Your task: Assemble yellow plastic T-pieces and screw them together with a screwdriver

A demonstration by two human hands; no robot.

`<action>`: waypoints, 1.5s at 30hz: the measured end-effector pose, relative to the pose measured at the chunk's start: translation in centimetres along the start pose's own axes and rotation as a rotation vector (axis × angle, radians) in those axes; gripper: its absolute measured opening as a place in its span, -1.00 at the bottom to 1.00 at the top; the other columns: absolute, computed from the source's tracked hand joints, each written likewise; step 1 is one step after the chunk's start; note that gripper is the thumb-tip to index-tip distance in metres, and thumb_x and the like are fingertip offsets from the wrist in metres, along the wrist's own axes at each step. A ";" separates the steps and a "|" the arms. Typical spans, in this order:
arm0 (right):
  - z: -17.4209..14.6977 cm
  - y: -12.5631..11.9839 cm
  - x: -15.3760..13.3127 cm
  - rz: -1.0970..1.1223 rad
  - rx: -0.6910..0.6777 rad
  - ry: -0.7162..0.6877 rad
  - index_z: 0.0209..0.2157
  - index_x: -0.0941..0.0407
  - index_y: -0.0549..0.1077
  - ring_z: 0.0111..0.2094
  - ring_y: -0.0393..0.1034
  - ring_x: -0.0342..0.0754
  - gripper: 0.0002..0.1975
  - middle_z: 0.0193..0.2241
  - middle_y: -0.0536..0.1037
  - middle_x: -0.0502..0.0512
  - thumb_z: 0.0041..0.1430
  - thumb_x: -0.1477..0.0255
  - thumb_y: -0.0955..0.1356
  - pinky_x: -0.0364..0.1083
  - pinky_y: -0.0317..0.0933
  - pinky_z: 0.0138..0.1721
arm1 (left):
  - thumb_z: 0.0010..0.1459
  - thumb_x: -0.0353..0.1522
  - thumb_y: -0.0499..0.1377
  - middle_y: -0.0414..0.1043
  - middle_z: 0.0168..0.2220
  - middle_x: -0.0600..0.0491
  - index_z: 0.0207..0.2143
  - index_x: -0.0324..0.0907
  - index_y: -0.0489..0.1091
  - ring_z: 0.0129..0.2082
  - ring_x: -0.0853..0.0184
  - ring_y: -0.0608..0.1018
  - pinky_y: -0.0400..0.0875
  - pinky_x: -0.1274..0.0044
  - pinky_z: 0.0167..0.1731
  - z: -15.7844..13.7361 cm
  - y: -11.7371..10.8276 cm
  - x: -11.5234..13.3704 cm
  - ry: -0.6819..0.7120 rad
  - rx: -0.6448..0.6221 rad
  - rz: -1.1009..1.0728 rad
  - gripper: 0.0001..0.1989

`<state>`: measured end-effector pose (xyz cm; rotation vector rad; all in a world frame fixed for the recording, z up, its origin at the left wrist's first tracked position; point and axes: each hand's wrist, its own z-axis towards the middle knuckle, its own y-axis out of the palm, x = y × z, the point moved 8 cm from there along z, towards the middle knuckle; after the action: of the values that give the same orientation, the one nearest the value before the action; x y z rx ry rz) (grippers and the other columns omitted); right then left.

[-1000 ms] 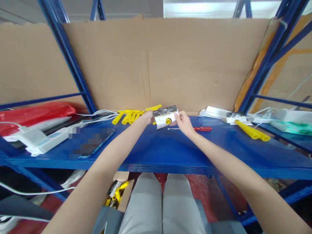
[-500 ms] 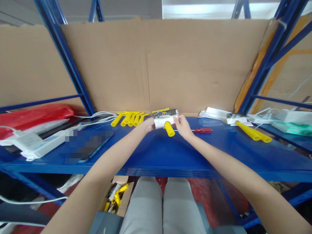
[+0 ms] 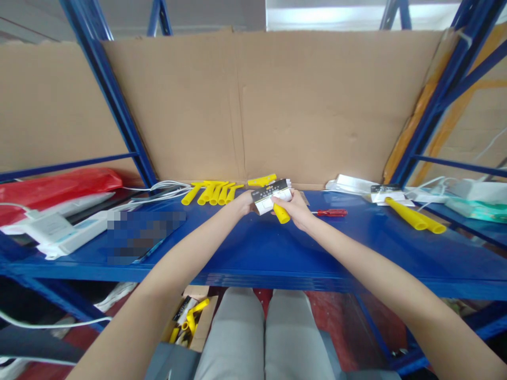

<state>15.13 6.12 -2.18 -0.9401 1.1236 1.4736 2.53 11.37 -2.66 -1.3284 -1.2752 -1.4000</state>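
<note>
In front of me, above the blue shelf, is a T-shaped tool with a yellow handle (image 3: pixel 281 214). Its head sits in a black-and-white card sleeve (image 3: pixel 271 195), tilted with the right side higher. My left hand (image 3: pixel 247 201) grips the sleeve's left end, its fingers partly behind the card. My right hand (image 3: pixel 296 207) is closed around the right end, with the thumb lying across the card by the top of the handle. Just right of that hand a red-handled screwdriver (image 3: pixel 331 212) lies on the shelf. Behind the sleeve lies a yellow T-shaped piece (image 3: pixel 262 181).
Several yellow handles (image 3: pixel 214 193) lie in a row against the cardboard backing (image 3: pixel 301 111). Two carded yellow tools (image 3: pixel 412 215) rest at right. At left are a tablet-like slab (image 3: pixel 158 237) and a white power strip (image 3: pixel 85 232). Below stands an open carton (image 3: pixel 208 322) of yellow parts.
The held tool has turned, its sleeve now tilting and its handle swinging slightly right. My right thumb has moved over the card. The yellow piece behind is more exposed.
</note>
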 end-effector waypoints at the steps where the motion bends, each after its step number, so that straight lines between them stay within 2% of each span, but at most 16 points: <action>1: -0.2 0.1 -0.1 0.008 0.005 0.003 -0.30 0.05 0.25 -0.42 0.52 -0.03 -0.52 -0.39 0.57 -0.03 -0.20 0.40 0.56 0.00 0.49 -0.40 | 0.19 -0.49 0.12 0.54 -0.54 -0.03 -0.44 -0.23 0.52 -0.58 0.27 0.56 0.49 0.43 -0.36 0.1 0.2 -0.5 -0.065 -0.046 0.021 -0.79; 3: -0.3 0.3 -0.1 0.007 0.016 0.007 -0.30 0.05 0.24 -0.42 0.53 -0.03 -0.49 -0.41 0.56 -0.06 -0.22 0.44 0.56 -0.01 0.50 -0.42 | 0.24 -0.47 0.08 0.55 -0.51 -0.05 -0.38 -0.26 0.53 -0.58 0.29 0.56 0.49 0.45 -0.34 -0.1 0.4 -0.7 -0.147 -0.128 0.017 -0.78; 5: -0.2 0.1 -0.1 0.002 0.040 0.005 -0.28 0.04 0.22 -0.43 0.53 -0.04 -0.49 -0.43 0.55 -0.09 -0.20 0.47 0.55 -0.01 0.50 -0.43 | 0.29 -0.39 0.09 0.58 -0.45 -0.08 -0.26 -0.29 0.53 -0.55 0.27 0.57 0.50 0.44 -0.33 -0.1 0.4 0.0 -0.150 -0.157 -0.053 -0.78; 6: -0.1 0.0 -0.2 -0.001 0.055 0.001 -0.28 0.03 0.21 -0.44 0.52 -0.04 -0.50 -0.43 0.55 -0.10 -0.19 0.49 0.54 -0.01 0.50 -0.44 | 0.30 -0.32 0.10 0.58 -0.44 -0.09 -0.20 -0.29 0.51 -0.54 0.25 0.57 0.51 0.43 -0.34 0.0 0.1 0.5 -0.145 -0.136 -0.095 -0.75; 8: 0.0 -0.2 -0.3 -0.004 0.073 -0.006 -0.26 0.03 0.21 -0.43 0.53 -0.04 -0.50 -0.42 0.55 -0.10 -0.18 0.51 0.52 0.00 0.51 -0.42 | 0.30 -0.21 0.11 0.58 -0.43 -0.10 -0.11 -0.31 0.47 -0.54 0.25 0.58 0.53 0.44 -0.36 0.4 -1.3 1.3 -0.136 -0.004 -0.165 -0.66; 9: 0.0 -0.3 -0.3 -0.006 0.075 -0.006 -0.26 0.03 0.21 -0.43 0.53 -0.04 -0.50 -0.41 0.55 -0.09 -0.18 0.52 0.52 0.01 0.51 -0.41 | 0.30 -0.20 0.12 0.58 -0.42 -0.11 -0.06 -0.32 0.45 -0.53 0.25 0.59 0.53 0.46 -0.36 0.7 -2.0 1.6 -0.125 0.060 -0.196 -0.64; 11: 0.1 -0.4 -0.4 -0.008 0.071 -0.003 -0.24 0.03 0.22 -0.43 0.52 -0.03 -0.49 -0.40 0.56 -0.08 -0.18 0.52 0.52 0.03 0.51 -0.39 | 0.31 -0.31 0.10 0.59 -0.40 -0.12 -0.01 -0.34 0.40 -0.52 0.30 0.60 0.53 0.52 -0.35 1.2 -3.3 2.1 -0.100 0.159 -0.261 -0.70; 14: 0.2 -0.5 -0.5 -0.011 0.067 0.002 -0.24 0.04 0.25 -0.44 0.52 -0.03 -0.51 -0.40 0.58 -0.05 -0.18 0.53 0.52 0.03 0.51 -0.36 | 0.28 -0.47 0.10 0.59 -0.40 -0.08 -0.05 -0.30 0.40 -0.55 0.36 0.58 0.51 0.55 -0.34 1.7 -4.2 2.4 -0.083 0.214 -0.278 -0.79; 18: 1.2 -0.5 -0.4 -0.032 0.037 0.016 -0.31 0.08 0.36 -0.42 0.53 -0.04 -0.69 -0.41 0.60 0.00 -0.11 0.54 0.49 -0.01 0.50 -0.33 | 0.20 -0.51 0.14 0.54 -0.51 0.00 -0.28 -0.24 0.45 -0.54 0.34 0.57 0.51 0.52 -0.31 1.5 -4.6 2.0 -0.085 0.256 -0.134 -0.90; 23: 3.9 -0.5 -0.2 -0.055 0.048 0.051 -0.42 0.12 0.40 -0.44 0.52 -0.07 -0.79 -0.49 0.59 0.00 -0.10 0.62 0.45 -0.07 0.47 -0.31 | 0.04 -0.46 0.21 0.50 -0.57 0.00 -0.48 -0.17 0.43 -0.36 0.16 0.61 0.47 0.39 -0.22 1.3 -3.7 1.9 -0.061 0.195 0.030 -0.94; 29: 6.6 -0.2 -0.1 -0.092 0.104 0.036 -0.51 0.12 0.36 -0.51 0.48 -0.08 -0.74 -0.60 0.51 -0.02 -0.15 0.60 0.51 -0.08 0.44 -0.37 | 0.03 -0.45 0.09 0.50 -0.55 0.00 -0.56 -0.14 0.34 -0.19 0.10 0.59 0.38 0.25 -0.05 1.0 -3.8 2.2 -0.066 0.217 0.101 -0.86; 31: 7.0 0.0 0.2 -0.075 0.114 0.033 -0.50 0.12 0.34 -0.52 0.46 -0.10 -0.71 -0.60 0.49 -0.04 -0.17 0.58 0.53 -0.10 0.43 -0.39 | 0.03 -0.43 0.09 0.51 -0.53 -0.01 -0.55 -0.14 0.35 -0.15 0.08 0.58 0.35 0.21 -0.02 0.8 -3.5 2.3 -0.072 0.189 0.127 -0.87; 36: 7.9 -0.5 0.9 -0.044 0.273 0.046 -0.44 0.09 0.28 -0.53 0.41 -0.15 -0.62 -0.58 0.44 -0.13 -0.20 0.61 0.53 -0.13 0.40 -0.43 | 0.08 -0.36 0.10 0.57 -0.40 -0.03 -0.51 -0.13 0.38 -0.12 0.07 0.57 0.31 0.12 0.03 0.2 -3.5 2.4 -0.095 0.175 0.121 -0.86; 39: 8.5 -0.7 0.8 -0.038 0.332 0.022 -0.40 0.07 0.25 -0.50 0.42 -0.17 -0.62 -0.55 0.43 -0.15 -0.17 0.60 0.49 -0.16 0.39 -0.44 | 0.16 -0.19 0.11 0.58 -0.33 -0.07 -0.44 -0.13 0.41 -0.14 0.05 0.58 0.40 0.13 -0.04 -0.1 -3.1 2.7 -0.077 0.114 0.055 -0.76; 42: 8.9 -1.0 0.7 -0.057 0.392 0.016 -0.35 0.04 0.23 -0.47 0.42 -0.16 -0.60 -0.50 0.44 -0.14 -0.15 0.58 0.48 -0.17 0.38 -0.43 | 0.13 -0.04 0.19 0.58 -0.31 -0.09 -0.35 -0.15 0.44 -0.18 0.07 0.60 0.48 0.21 -0.13 -0.4 -2.0 3.0 -0.034 0.022 -0.003 -0.65; 45: 9.4 -1.1 1.1 -0.092 0.417 0.025 -0.29 0.03 0.21 -0.42 0.45 -0.13 -0.60 -0.43 0.46 -0.09 -0.11 0.55 0.46 -0.13 0.40 -0.39 | 0.05 -0.26 0.34 0.57 -0.35 -0.04 -0.30 -0.16 0.42 -0.27 0.18 0.62 0.53 0.29 -0.18 -0.4 -1.2 3.5 0.046 0.047 -0.034 -0.77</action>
<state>16.01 15.50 -0.95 -0.7076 1.3229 1.0967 0.84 11.49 0.62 -1.2410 -1.2977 -1.4078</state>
